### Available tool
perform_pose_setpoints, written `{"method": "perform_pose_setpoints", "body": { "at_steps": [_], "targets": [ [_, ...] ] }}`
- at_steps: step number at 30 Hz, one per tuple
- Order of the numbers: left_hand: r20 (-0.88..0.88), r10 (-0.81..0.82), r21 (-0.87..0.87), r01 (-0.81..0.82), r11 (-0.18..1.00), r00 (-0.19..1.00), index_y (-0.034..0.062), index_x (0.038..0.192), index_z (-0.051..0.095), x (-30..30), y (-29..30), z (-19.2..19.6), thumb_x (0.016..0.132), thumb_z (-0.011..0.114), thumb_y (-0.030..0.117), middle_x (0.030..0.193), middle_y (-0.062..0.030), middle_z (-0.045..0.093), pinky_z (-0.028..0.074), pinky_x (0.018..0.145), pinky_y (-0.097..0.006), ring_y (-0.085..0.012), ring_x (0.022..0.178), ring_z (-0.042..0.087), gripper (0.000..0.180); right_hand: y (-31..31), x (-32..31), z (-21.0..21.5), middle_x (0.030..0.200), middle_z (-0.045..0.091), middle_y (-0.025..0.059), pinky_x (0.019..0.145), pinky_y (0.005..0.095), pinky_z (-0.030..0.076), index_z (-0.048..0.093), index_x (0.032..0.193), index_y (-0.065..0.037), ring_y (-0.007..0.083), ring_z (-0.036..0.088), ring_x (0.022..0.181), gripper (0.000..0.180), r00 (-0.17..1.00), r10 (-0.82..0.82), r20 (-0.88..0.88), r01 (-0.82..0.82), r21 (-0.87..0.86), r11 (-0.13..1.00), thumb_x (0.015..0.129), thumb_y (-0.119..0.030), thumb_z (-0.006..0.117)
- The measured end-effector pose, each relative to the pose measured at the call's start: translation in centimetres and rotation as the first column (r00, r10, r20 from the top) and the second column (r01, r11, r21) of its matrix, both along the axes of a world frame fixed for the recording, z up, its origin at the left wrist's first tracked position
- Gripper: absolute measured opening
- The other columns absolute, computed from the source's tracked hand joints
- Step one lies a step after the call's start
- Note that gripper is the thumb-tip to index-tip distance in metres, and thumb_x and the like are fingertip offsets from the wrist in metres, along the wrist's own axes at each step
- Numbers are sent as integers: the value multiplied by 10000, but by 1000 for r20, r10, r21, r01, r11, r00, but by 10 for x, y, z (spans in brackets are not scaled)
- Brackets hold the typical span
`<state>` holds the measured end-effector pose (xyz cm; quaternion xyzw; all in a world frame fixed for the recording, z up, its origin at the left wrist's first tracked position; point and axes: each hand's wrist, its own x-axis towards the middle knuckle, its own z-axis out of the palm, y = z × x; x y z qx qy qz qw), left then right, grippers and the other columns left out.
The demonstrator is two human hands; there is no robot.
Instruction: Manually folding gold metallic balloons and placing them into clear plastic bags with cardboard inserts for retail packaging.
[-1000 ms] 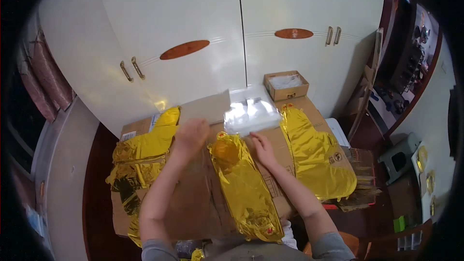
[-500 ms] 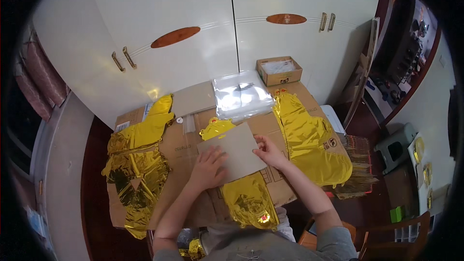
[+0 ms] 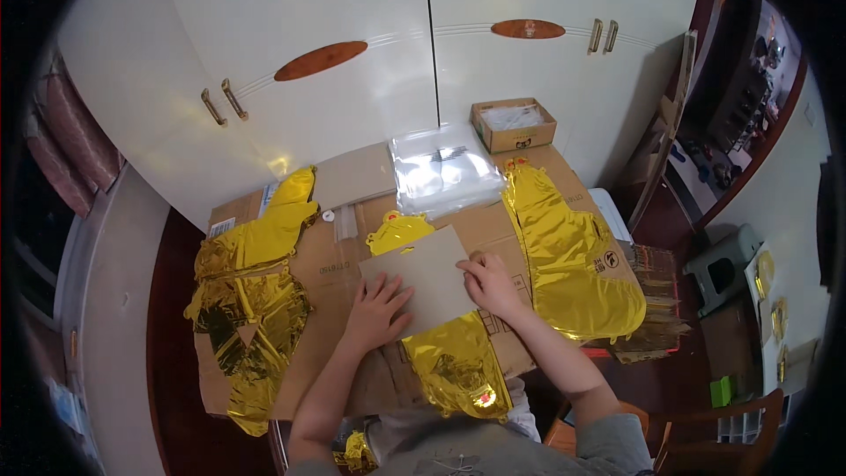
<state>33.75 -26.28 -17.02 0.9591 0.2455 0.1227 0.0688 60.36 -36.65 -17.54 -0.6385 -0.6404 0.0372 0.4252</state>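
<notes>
A grey card sheet (image 3: 432, 286) with a small slot near its top edge lies on a gold foil balloon (image 3: 454, 357). The foil sticks out above the card and below it, toward me. My left hand (image 3: 379, 310) rests flat on the card's left part, fingers spread. At the card's right edge my right hand (image 3: 489, 284) has its fingers curled, thumb and forefinger pinching at the card. The part of the balloon beneath the card is hidden.
Flat gold balloons lie on the left (image 3: 256, 300) and on the right (image 3: 573, 256) of the cardboard-covered table (image 3: 330, 326). Behind are clear plastic bags (image 3: 445, 181), another grey card stack (image 3: 357, 174) and a small open box (image 3: 520, 137). White cabinets (image 3: 352, 0) stand beyond.
My right hand has shifted slightly left over the card's edge, its fingers more curled. My left hand stays on the card with its fingers spread a little wider.
</notes>
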Motion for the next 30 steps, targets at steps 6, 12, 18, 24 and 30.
{"method": "perform_pose_setpoints", "body": {
  "at_steps": [6, 12, 18, 24, 30],
  "targets": [
    [31, -14, 17, 13, 1000, 999, 212, 1335, 563, 1, -2, 8, 840, 656, 446, 1439, -83, 469, 209, 1125, -614, -355, 1364, 374, 555, 0, -2, 1, 982, 579, 140, 865, 416, 454, 666, 1065, -77, 335, 537, 986, 252, 999, -22, 23, 22, -16, 1000, 814, -93, 654],
    [12, -9, 16, 9, 1000, 1000, 261, 1332, 567, 2, -2, 7, 830, 662, 456, 1449, -81, 443, 210, 1117, -629, -357, 1373, 355, 547, -3, -6, 11, 1035, 545, 124, 885, 428, 425, 639, 1132, -98, 320, 515, 1011, 459, 989, -41, 139, 61, -141, 988, 750, -326, 755],
    [-6, -38, 75, 39, 996, 999, 333, 1304, 591, 2, -3, 7, 813, 676, 425, 1429, -89, 446, 232, 1087, -653, -373, 1351, 368, 506, -5, -8, 14, 1063, 525, 126, 914, 428, 402, 632, 1161, -105, 313, 503, 1036, 553, 981, -35, 190, 71, -186, 980, 729, -422, 768],
    [32, -68, 89, 65, 994, 997, 340, 1256, 618, 1, -2, 7, 814, 666, 442, 1391, -81, 475, 245, 1058, -675, -352, 1338, 381, 456, -6, -6, 16, 1161, 530, 124, 949, 430, 394, 640, 1173, -135, 299, 495, 1096, 520, 987, 9, 158, 25, -209, 978, 759, -433, 746],
    [-1, -58, 82, 58, 995, 998, 349, 1264, 613, 2, -2, 6, 814, 667, 458, 1407, -70, 464, 223, 1067, -695, -340, 1354, 364, 466, -6, -2, 10, 1296, 520, 109, 982, 429, 389, 657, 1196, -174, 300, 474, 1207, 521, 948, 120, 295, -80, -144, 986, 778, -479, 720]
  ]
}}
